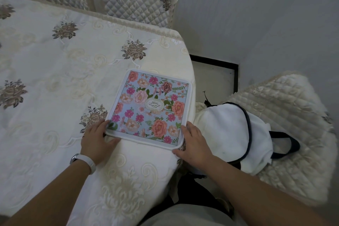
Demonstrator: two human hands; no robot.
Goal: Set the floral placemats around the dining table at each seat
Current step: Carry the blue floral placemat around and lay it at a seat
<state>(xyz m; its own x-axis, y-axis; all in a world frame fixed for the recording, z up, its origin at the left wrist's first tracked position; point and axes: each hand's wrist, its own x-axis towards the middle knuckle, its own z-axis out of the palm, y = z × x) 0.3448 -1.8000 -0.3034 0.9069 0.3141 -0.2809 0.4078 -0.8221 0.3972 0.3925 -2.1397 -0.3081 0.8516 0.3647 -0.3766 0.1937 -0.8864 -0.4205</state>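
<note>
We see 2 bare forearms reaching over the table's near-right corner. The left hand (97, 138), a white wristband (88, 162) behind it, lays fairly straight fingers on the floral placemat (149, 106) at its near-left corner, grasping nothing, thumb along the near edge. The right hand (191, 142) pinches the near-right corner. The placemat lies flat on the cream embroidered tablecloth (55, 79). A white bag (229, 134) sits on a quilted chair (293, 115) to the right, below a grey wall (256, 14).
</note>
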